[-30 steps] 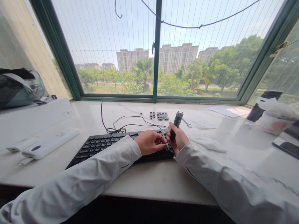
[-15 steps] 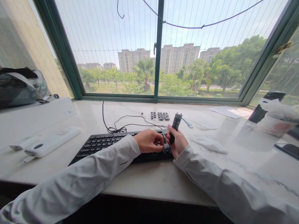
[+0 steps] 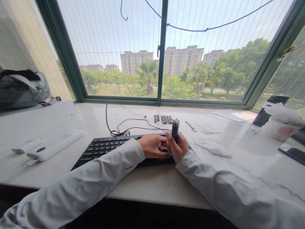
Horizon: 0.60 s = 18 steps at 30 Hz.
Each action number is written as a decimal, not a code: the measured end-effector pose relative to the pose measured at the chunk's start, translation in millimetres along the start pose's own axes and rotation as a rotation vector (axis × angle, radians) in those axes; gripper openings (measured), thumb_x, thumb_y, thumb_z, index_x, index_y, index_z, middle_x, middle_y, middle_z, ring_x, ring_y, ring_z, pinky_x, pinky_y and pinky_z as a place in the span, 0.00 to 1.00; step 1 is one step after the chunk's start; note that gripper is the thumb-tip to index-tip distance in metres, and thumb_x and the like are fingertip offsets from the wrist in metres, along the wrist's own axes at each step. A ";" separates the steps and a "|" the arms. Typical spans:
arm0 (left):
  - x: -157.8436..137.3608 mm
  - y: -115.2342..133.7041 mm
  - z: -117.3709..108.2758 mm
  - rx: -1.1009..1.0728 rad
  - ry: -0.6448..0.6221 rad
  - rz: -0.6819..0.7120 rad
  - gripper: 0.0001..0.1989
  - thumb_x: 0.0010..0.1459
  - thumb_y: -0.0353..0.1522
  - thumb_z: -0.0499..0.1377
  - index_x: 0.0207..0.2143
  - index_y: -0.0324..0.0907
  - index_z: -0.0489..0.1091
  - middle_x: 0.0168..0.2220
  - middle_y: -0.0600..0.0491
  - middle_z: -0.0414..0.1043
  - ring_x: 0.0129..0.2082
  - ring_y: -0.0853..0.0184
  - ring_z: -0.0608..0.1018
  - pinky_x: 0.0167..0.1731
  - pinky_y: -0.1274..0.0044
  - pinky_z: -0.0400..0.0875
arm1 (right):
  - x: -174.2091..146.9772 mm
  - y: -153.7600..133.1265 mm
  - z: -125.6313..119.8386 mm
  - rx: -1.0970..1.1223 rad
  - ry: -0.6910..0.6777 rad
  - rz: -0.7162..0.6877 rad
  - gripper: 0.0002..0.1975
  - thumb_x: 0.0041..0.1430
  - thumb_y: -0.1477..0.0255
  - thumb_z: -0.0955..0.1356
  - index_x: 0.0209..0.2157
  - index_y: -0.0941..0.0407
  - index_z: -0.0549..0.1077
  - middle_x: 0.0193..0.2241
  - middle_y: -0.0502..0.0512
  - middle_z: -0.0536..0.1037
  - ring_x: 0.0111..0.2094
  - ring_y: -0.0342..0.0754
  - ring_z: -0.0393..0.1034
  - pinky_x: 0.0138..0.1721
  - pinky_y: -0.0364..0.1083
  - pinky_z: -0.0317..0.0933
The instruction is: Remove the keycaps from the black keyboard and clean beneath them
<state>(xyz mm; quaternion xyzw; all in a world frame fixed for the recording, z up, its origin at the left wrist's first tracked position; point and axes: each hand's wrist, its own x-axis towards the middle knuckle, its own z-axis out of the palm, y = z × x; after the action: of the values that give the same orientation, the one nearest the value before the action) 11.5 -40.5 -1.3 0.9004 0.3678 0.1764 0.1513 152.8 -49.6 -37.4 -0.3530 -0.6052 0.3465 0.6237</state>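
Observation:
A black keyboard (image 3: 105, 147) lies on the pale window ledge (image 3: 152, 184), its cable (image 3: 124, 127) coiled behind it. My right hand (image 3: 178, 147) grips a dark keycap puller tool (image 3: 175, 126), held nearly upright over the keyboard's right part. My left hand (image 3: 152, 145) rests on the keys beside it, fingers curled and touching the right hand's fingers; whether it pinches a key is hidden. Several loose black keycaps (image 3: 163, 118) lie in rows behind the keyboard.
White box (image 3: 28, 122) with a helmet (image 3: 21, 89) on the left; a white power strip (image 3: 54, 144) in front. Small blue tool (image 3: 190, 126), paper (image 3: 233, 114), tissue (image 3: 212, 147), a cup in a bag (image 3: 277, 122) and a phone (image 3: 292, 154) on the right.
My right hand has swung the puller from leaning right to nearly upright and shifted a little left toward my left hand. The left hand stayed on the keys.

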 end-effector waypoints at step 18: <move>1.2 2.9 12.4 -0.092 0.142 -0.099 0.16 0.40 0.44 0.66 0.26 0.41 0.78 0.21 0.58 0.71 0.23 0.71 0.71 0.25 0.80 0.59 | -6.6 9.3 0.0 -0.268 0.141 -0.181 0.18 0.56 0.61 0.63 0.18 0.54 0.57 0.13 0.45 0.57 0.17 0.40 0.52 0.20 0.43 0.50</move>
<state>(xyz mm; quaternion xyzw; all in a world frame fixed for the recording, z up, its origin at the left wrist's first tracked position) 19.4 -43.4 -11.0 0.8584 0.4133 0.2488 0.1745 152.6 -50.5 -48.8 -0.4006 -0.6301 0.1795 0.6405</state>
